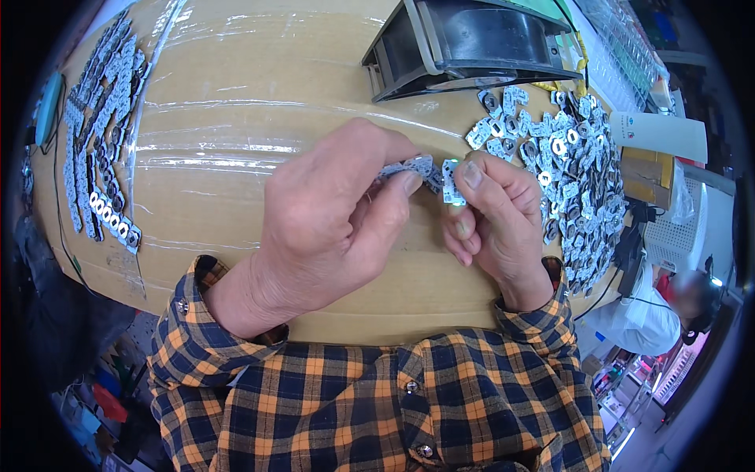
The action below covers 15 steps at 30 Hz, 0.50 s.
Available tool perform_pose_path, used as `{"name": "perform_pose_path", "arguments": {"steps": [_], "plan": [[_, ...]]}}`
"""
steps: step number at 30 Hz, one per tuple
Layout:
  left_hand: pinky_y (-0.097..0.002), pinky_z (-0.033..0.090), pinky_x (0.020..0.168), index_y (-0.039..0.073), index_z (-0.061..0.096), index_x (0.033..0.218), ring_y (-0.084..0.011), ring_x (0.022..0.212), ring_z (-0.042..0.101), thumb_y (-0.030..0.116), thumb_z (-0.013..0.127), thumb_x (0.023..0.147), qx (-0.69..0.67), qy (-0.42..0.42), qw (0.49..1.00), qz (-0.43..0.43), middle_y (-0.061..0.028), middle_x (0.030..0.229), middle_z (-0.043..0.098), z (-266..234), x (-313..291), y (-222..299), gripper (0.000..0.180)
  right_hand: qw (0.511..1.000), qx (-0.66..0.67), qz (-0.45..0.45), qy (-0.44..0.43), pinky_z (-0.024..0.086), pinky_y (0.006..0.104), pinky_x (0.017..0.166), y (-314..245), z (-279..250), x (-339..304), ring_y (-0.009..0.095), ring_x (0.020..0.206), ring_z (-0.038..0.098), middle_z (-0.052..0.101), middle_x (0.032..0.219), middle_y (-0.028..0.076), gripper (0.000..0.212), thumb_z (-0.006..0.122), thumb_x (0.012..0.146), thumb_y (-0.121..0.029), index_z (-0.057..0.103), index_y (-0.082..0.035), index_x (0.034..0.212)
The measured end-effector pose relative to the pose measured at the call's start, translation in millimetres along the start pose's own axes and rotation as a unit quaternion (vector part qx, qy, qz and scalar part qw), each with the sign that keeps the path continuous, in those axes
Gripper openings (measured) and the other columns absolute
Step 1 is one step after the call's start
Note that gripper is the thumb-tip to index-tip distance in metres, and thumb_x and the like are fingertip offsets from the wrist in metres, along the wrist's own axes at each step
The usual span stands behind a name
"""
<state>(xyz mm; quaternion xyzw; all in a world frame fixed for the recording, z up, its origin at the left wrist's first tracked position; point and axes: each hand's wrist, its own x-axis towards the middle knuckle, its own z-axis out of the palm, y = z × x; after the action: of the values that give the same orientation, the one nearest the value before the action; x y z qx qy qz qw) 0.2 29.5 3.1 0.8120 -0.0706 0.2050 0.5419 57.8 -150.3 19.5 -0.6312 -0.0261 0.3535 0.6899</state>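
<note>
My left hand (334,208) is closed, with thumb and fingers pinching a short row of small grey-white circuit boards (407,167). Between the thumb and fingers of my right hand (499,208) is a single small circuit board (451,182), held upright, with a greenish glow at its top and bottom edges. The two hands are close together over the middle of the table, and the far end of the left hand's row comes right up beside the single board. Whether they touch, I cannot tell. My left fingers hide part of the row.
A large pile of loose circuit boards (578,177) covers the table's right side. Rows of similar boards (102,130) lie at the far left. A black fan (472,43) stands at the back on the brown tabletop (228,71). A person in white (641,318) is at the right.
</note>
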Motion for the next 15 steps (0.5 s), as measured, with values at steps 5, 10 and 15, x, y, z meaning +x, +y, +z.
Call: {"name": "perform_pose_path", "arguments": {"steps": [5, 10, 15], "plan": [[-0.0263, 0.043, 0.053, -0.004, 0.063, 0.093, -0.0173, 0.061, 0.058, -0.008, 0.063, 0.077, -0.042, -0.030, 0.997, 0.056, -0.0110, 0.075, 0.061, 3, -1, -3, 0.017, 1.000, -0.016, -0.025, 0.008, 0.034, 0.0220, 0.032, 1, -1, -2, 0.006, 0.036, 0.035, 0.046, 0.055, 0.001, 0.031, 0.050, 0.098, -0.018, 0.050, -0.003, 0.071], [-0.0239, 0.043, 0.052, -0.005, 0.063, 0.095, -0.0146, 0.062, 0.059, -0.005, 0.063, 0.080, -0.080, -0.111, 0.990, -0.017, -0.0096, 0.076, 0.062, -5, 0, 1, 0.015, 0.914, -0.335, -0.224, 0.050, 0.034, 0.0269, 0.039, -4, -13, 0, 0.009, 0.044, 0.048, 0.050, 0.054, 0.003, 0.028, 0.058, 0.094, -0.012, 0.053, 0.000, 0.070], [-0.0178, 0.047, 0.053, -0.005, 0.063, 0.104, -0.0061, 0.064, 0.059, 0.007, 0.061, 0.090, -0.280, -0.068, 0.911, -0.296, -0.0054, 0.084, 0.066, -1, 0, 6, 0.018, 0.709, -0.595, -0.354, 0.137, 0.035, 0.0300, 0.043, -7, -23, 9, 0.018, 0.046, 0.047, 0.049, 0.059, 0.009, 0.025, 0.062, 0.089, -0.008, 0.051, 0.000, 0.069]]}}
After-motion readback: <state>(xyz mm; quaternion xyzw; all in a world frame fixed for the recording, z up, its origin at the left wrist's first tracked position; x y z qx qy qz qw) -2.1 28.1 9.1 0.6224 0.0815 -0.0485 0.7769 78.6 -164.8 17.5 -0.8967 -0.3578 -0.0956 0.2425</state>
